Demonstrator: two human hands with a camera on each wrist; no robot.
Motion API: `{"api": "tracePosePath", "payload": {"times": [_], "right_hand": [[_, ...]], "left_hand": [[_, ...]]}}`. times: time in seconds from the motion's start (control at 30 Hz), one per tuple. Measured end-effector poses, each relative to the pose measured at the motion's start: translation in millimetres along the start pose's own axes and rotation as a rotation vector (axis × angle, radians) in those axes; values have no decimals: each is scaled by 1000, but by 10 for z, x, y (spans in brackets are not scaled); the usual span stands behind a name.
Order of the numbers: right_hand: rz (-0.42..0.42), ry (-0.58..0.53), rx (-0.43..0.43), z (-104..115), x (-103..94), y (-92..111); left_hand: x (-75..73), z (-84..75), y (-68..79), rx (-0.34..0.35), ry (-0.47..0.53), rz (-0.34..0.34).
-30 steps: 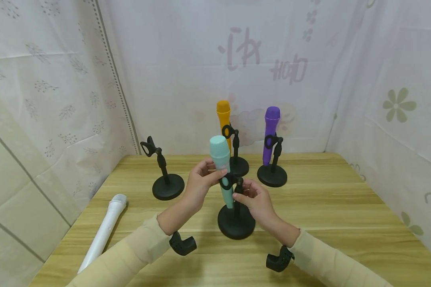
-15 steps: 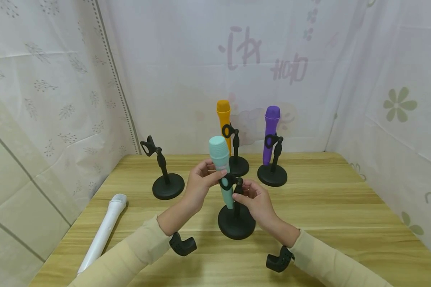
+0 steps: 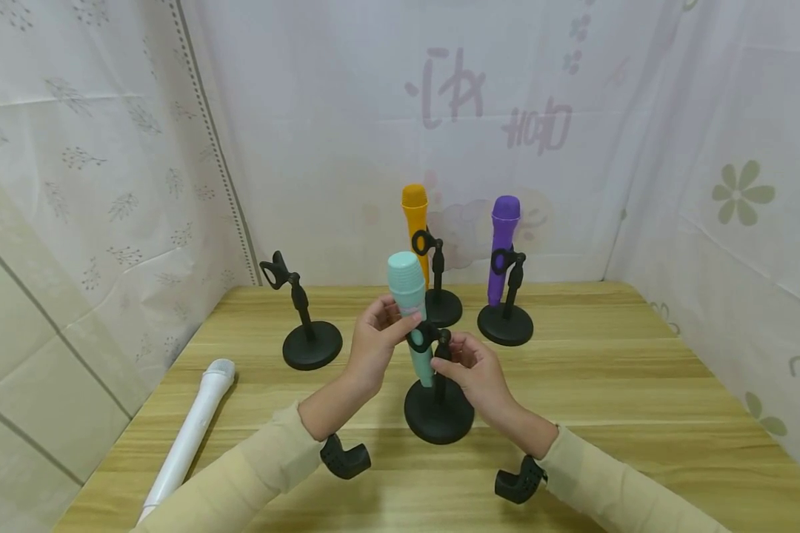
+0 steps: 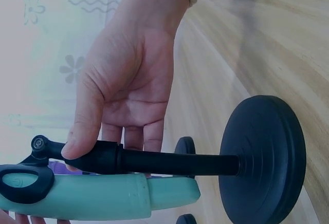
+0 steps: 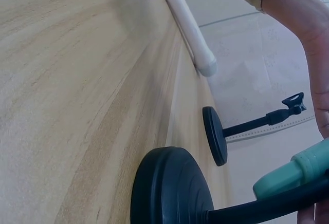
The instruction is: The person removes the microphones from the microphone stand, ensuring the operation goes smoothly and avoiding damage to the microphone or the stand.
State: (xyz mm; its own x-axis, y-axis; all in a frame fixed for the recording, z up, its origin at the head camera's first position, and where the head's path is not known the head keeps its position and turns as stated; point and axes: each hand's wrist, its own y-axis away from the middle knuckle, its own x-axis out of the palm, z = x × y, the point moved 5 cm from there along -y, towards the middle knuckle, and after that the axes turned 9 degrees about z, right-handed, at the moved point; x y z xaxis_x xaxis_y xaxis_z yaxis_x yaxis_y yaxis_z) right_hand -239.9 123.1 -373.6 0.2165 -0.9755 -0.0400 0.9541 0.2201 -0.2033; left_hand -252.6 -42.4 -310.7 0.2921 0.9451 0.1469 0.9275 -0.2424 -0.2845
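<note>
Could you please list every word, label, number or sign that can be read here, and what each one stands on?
"HO", perhaps: back curtain, head view; the rest is unclear.
Character-like marks: same curtain; not readable.
"R M", perhaps: cloth, right wrist view; the rest is too faint.
Apparent power sign: green microphone, left wrist view.
Small mark: same microphone, head view; too small to read.
No brand or number is legible.

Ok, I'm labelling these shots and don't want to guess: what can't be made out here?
- Head view: fingertips of the left hand, behind the teal microphone.
- Head view: part of the orange microphone low down, behind the teal one.
- Head view: the teal microphone's small marking, too tiny to read.
- Left wrist view: the teal microphone's head, cut off by the left edge.
- Left wrist view: fingers of the right hand, partly behind the black stand.
</note>
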Motion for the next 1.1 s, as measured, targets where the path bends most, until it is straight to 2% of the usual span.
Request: {"api": "tracePosePath", "payload": {"times": [0.37,0.67,1.1], "right_hand": [[34,-8,-21,9,-15,14],[24,76,-15,20,-44,5],[45,99,-3,7,-65,-18]], "left_hand": [[4,-30,9,5,-18,-29],[-7,-29,12,9,-24,-52],[-44,-18,-18,7,-82,-35]]}}
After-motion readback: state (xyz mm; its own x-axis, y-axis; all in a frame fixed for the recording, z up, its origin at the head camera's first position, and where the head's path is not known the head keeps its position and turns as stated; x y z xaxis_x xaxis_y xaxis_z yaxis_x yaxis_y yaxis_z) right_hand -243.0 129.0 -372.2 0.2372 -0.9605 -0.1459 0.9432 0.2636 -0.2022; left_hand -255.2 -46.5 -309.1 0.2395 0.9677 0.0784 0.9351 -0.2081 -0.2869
